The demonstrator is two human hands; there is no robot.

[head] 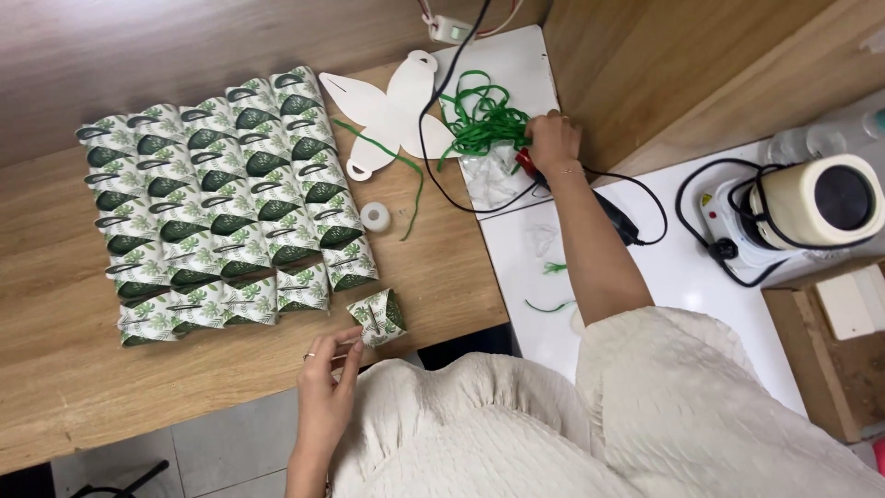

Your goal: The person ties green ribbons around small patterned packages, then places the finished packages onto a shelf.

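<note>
My left hand (324, 373) rests at the near edge of the wooden table (55, 369), its fingertips touching a small folded box (377, 316) printed with green leaves. My right hand (551, 143) reaches far forward and grips a red-handled tool (525, 162) next to a tangle of green ribbon (482, 120). Several finished leaf-print boxes (217, 203) lie packed in rows on the left. A flat white cut-out box blank (392, 109) lies beyond them, with a green ribbon strand (406, 175) trailing off it.
A small white tape roll (374, 216) sits by the boxes. A black cable (442, 175) crosses the blank. On the white counter (682, 277) stand a small hotplate with a cream pot (816, 203), ribbon scraps (553, 267) and a cardboard box (830, 350).
</note>
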